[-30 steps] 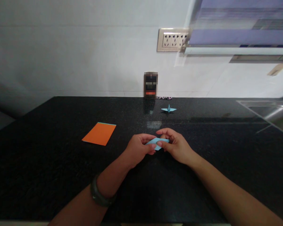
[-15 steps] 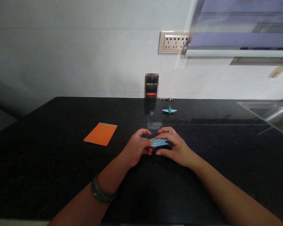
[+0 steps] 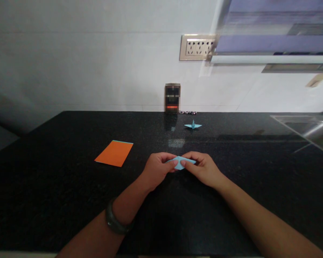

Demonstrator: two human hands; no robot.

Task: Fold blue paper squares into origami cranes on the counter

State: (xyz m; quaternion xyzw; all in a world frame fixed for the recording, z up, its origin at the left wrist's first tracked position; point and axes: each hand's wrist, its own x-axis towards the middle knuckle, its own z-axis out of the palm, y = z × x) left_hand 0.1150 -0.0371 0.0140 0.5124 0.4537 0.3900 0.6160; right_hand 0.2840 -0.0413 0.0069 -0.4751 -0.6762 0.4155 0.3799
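Note:
A small light-blue folded paper (image 3: 180, 162) is held just above the black counter (image 3: 56, 186) at its middle. My left hand (image 3: 157, 171) pinches its left end between thumb and fingers. My right hand (image 3: 203, 169) pinches its right end the same way, thumb tip close to the left thumb. A dark band sits on my left wrist. Both hands are closed on the paper, which hides part of it.
An orange sheet (image 3: 114, 153) lies flat to the left of my hands. A finished blue paper crane (image 3: 193, 125) stands further back. A small dark box (image 3: 172, 98) leans at the wall under a socket strip (image 3: 197, 47). A steel sink (image 3: 309, 130) is at the right.
My right hand has turned and closed its fingers back onto the paper's right end. The paper now shows a downward point between my thumbs. My left hand stayed nearly in place.

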